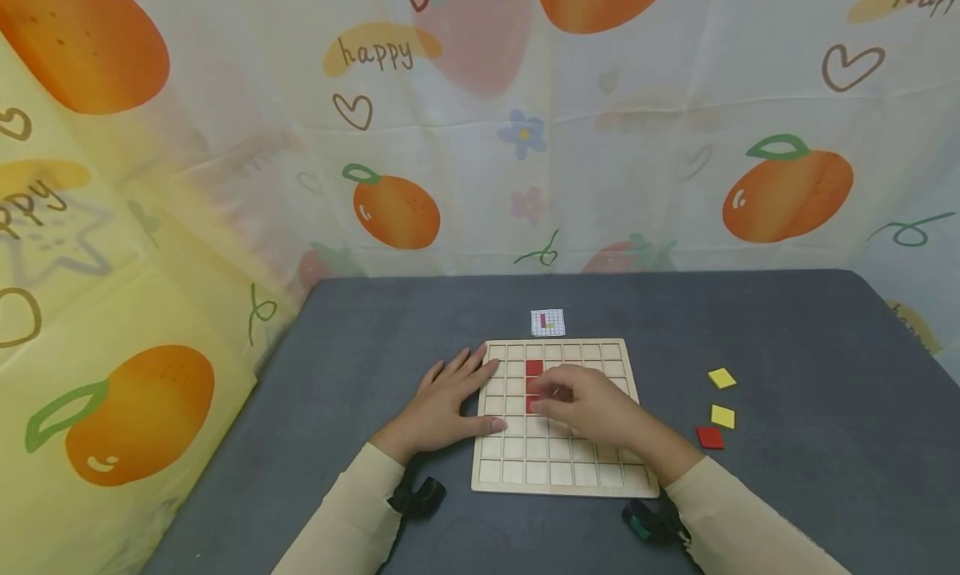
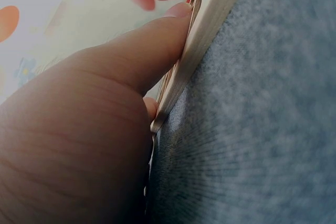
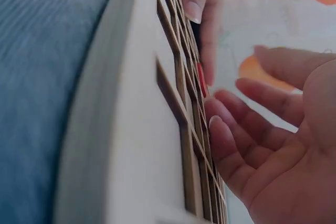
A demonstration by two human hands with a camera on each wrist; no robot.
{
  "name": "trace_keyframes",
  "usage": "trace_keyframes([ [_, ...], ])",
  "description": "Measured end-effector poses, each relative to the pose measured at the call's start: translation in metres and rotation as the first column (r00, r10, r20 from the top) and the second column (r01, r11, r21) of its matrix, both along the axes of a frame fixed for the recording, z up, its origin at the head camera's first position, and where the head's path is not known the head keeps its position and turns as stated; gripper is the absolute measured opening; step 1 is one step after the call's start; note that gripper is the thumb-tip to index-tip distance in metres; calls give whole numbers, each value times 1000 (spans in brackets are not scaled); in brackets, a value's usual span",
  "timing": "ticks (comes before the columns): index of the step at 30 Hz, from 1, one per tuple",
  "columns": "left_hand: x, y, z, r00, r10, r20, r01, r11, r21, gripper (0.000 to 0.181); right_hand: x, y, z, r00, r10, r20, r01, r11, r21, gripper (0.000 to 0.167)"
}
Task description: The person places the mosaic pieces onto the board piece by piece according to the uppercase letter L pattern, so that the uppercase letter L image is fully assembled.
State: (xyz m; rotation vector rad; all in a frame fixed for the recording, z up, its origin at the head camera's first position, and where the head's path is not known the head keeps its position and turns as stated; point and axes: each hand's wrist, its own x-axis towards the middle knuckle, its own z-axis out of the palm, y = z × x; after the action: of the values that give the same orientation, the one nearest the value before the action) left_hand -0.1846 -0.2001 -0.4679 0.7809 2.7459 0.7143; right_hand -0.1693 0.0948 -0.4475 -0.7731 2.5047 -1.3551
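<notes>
A wooden grid board [image 1: 525, 472] lies on the dark table. Three red square tiles [image 1: 534, 367] form a column in its cells; fingers partly cover the lower two. My left hand [image 1: 447, 402] rests at the board's left edge with fingers spread, its thumb [image 2: 163, 30] pressing on the rim. Over the middle of the board is my right hand [image 1: 600, 404], fingertips at the lower red tiles. In the right wrist view its fingers [image 3: 223, 140] are loosely bent close to the grid, and no tile shows between them.
Behind the board lies a small printed pattern card [image 1: 547, 322]. To the right are two yellow tiles [image 1: 722, 378] and a loose red tile [image 1: 710, 437]. A fruit-print cloth [image 1: 465, 142] hangs behind the table.
</notes>
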Motion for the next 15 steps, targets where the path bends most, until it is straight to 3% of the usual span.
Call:
trace_keyframes([
  [15,-1,-2,-3,1000,-9,-1,9,1000,13,100,2,50,23,992,-10,123,34,980,-194,45],
])
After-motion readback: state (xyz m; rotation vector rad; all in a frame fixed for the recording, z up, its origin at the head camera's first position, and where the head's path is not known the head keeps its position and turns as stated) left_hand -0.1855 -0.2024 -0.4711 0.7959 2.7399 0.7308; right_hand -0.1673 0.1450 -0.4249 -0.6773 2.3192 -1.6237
